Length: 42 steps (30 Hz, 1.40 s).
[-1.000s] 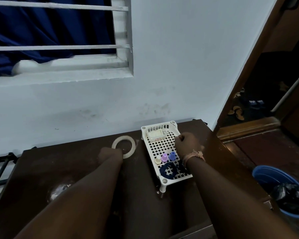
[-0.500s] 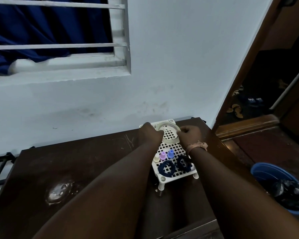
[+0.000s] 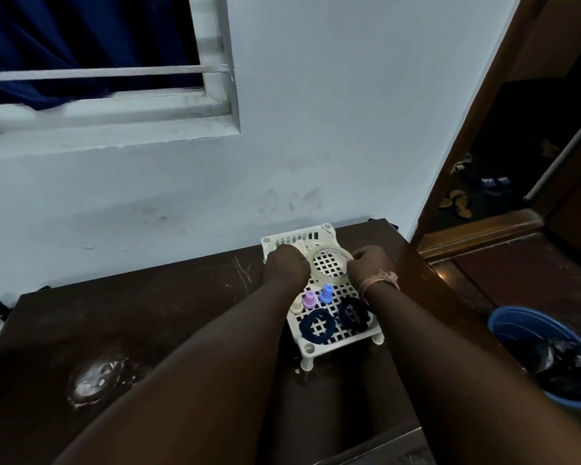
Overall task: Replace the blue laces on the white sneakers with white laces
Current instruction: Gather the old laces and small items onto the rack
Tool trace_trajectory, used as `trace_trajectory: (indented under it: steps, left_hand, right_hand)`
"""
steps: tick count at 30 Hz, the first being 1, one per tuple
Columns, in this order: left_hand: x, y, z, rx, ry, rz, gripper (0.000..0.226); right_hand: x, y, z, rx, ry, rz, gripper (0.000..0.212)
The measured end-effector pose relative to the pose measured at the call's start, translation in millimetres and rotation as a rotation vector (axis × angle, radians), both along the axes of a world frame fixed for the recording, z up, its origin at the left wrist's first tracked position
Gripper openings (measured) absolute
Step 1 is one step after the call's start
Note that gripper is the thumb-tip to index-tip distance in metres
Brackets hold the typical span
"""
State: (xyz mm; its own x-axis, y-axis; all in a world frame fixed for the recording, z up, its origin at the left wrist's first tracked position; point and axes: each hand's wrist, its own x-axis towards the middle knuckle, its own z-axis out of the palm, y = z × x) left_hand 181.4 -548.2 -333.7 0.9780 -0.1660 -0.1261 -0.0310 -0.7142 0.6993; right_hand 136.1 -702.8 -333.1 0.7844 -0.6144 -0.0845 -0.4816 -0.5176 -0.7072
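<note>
No sneakers or laces show in the head view. A pale tape ring [image 3: 326,280] lies on the far half of a white perforated tray [image 3: 307,348]. My left hand [image 3: 284,265] is closed on the ring's left edge. My right hand [image 3: 366,267], with a thread band at the wrist, is closed against the ring's right edge. On the tray's near half lie two dark blue rings [image 3: 301,327] [image 3: 344,322]. Small purple [image 3: 309,298], blue [image 3: 326,293] and cream [image 3: 296,307] caps stand between them and the tape ring.
The tray stands on short legs at the far right of a dark brown table [image 3: 148,313] against a white wall. A shiny stain [image 3: 94,380] marks the table's left. A blue bucket [image 3: 524,325] holding a black bag sits on the floor at right, by a doorway.
My left hand took the tape ring off the table and carried it right onto the tray. My right hand stayed at the tray and now touches the ring.
</note>
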Motion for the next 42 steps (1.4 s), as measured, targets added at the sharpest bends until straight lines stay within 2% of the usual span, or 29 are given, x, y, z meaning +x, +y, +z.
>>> trace_trajectory:
  steps: [4,22,27,32,35,42]
  left_hand:
    - [-2,-4,1,-0.040,-0.005,-0.032,0.020]
    - [-1,0,-13,0.124,0.025,0.046,0.008]
    - [-1,1,-8,0.175,0.024,0.087,0.019]
    - [-8,10,8,0.169,0.005,0.042,0.007]
    - [-12,17,18,0.171,-0.017,0.027,0.009]
    - [-29,35,40,0.160,-0.047,0.027,0.014]
  right_hand:
    - [1,-4,5,0.032,-0.035,-0.021,0.021]
    - [9,10,-10,-0.090,0.060,0.090,0.016]
    - [5,15,-9,-0.096,0.066,0.069,0.019]
    - [-8,21,5,-0.137,0.059,0.006,0.016]
    - [-16,22,17,-0.162,0.058,-0.009,0.016]
    - [-28,31,25,-0.188,0.127,0.218,0.021]
